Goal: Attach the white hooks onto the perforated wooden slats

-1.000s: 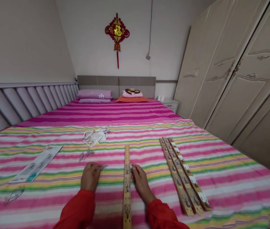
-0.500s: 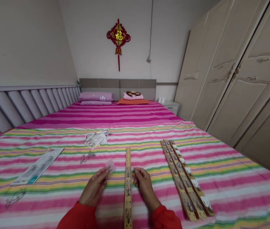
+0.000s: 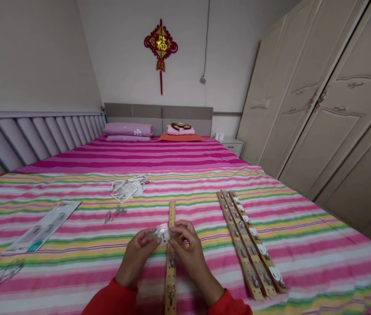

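Observation:
A small clear adhesive hook (image 3: 162,234), a see-through square with a metal hook on its face, is pinched between both hands above a tan strip. My left hand (image 3: 138,253) grips its left edge between thumb and fingertips. At its right edge, the thumb and fingers of my right hand (image 3: 188,248) are closed on it. Beneath lies the narrow tan strip (image 3: 170,280) with rows of holes and several metal hooks along its near part. My right hand covers some of its middle.
Several hook-covered strips (image 3: 243,243) lie side by side at the right. Left of me are a long blister pack (image 3: 43,227), a thin wire bundle (image 3: 9,271), two small clear pieces (image 3: 115,213) and a packaging pile (image 3: 128,188). Striped cloth (image 3: 90,262) covers the bed.
My left hand has brought the clear hook right, over the strip. My right hand has moved up and left from beside the strip and taken hold of the hook's right edge.

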Available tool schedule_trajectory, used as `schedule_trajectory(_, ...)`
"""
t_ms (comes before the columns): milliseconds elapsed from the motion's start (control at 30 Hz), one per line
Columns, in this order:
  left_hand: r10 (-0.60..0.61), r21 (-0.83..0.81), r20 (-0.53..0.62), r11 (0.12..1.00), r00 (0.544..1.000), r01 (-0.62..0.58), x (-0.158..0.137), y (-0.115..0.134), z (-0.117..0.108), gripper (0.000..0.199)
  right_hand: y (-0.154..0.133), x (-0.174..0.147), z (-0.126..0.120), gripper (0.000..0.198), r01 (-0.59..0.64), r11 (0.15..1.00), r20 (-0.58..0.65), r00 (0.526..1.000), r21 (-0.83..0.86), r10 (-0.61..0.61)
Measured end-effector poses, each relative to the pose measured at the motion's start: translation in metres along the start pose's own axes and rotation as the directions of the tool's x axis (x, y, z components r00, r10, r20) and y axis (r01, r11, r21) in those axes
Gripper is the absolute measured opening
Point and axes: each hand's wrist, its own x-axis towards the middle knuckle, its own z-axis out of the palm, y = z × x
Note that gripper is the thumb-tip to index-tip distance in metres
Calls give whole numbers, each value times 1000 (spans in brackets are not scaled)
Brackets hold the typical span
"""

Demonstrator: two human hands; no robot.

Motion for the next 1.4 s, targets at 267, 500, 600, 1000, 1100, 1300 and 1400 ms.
schedule_trajectory(267,-9,35,110,999,994,5,-1,-6,-2,80,-13,1,-4,17,134,990,243,963,-52,-118)
schedule_trajectory(500,-113,109,190,990,975,94,-8,5,-2,95,6,7,-11,14,-207,964,180,968,166,177)
schedule_trajectory(600,-124,165,224,982,967,88,-10,10,-3,100,5,6,-18,20,-214,959,157,970,185,186)
schedule_trajectory(1000,-128,377,405,925,905,-38,-17,28,-1,96,-20,-1,-25,11,-90,995,392,915,-38,98)
schedule_trajectory(1100,-122,364,421,930,899,-44,-13,28,-2,96,-14,-5,-26,7,-182,983,432,884,-37,180)
schedule_trajectory(1300,14,217,305,973,952,-84,0,27,1,74,4,-4,-23,19,-426,889,419,847,166,328)
schedule_trajectory(1400,68,62,91,995,994,-74,9,21,4,62,20,4,-20,29,-520,792,295,849,321,438)
